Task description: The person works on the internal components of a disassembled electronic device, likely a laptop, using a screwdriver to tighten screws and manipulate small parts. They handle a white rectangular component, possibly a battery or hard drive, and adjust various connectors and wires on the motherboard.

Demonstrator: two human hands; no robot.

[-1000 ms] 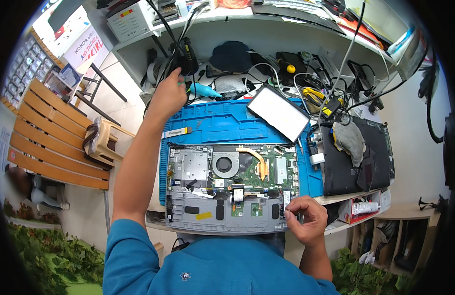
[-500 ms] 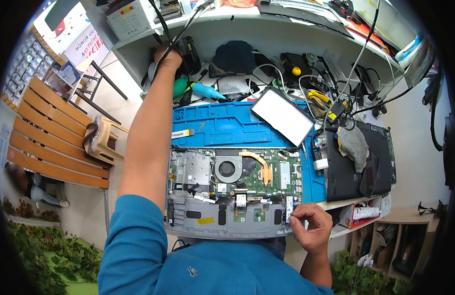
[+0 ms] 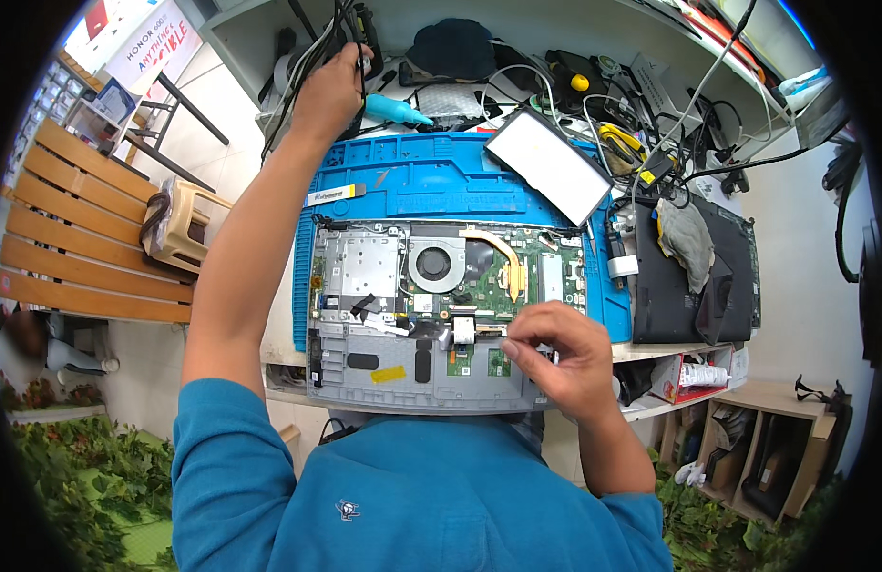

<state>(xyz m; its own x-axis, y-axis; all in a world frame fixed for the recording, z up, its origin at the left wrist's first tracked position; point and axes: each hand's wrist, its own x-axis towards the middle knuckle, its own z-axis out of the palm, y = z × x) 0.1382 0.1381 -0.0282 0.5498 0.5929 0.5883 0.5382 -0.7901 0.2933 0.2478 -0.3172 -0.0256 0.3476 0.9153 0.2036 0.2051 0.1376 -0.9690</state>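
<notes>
An opened laptop base [image 3: 346,396] lies before me, its green circuit board [image 3: 484,286], round fan [image 3: 436,265] and copper heat pipe [image 3: 503,250] exposed. My right hand [image 3: 570,357] hovers above its right half, thumb and fingertips pinched together near the white ribbon piece [image 3: 463,330]. Whatever sits in that pinch is too small to make out. At the back left, my left hand [image 3: 331,91] reaches in among black and white cables [image 3: 312,57] with fingers curled; what they grip is hidden. A blue repair mat [image 3: 431,176] lies under the laptop.
A white-faced panel [image 3: 548,164] rests on the mat's far edge. On the right lies a dark laptop part [image 3: 670,296] with a grey cloth [image 3: 686,246] on it. Tangled cables, yellow-handled pliers [image 3: 620,143] and a light-blue blower [image 3: 395,110] crowd the back.
My right hand has moved left and farther over the laptop, off the slim white-labelled module at its right side. My left hand remains at the back left, now among the cables. The view has shifted.
</notes>
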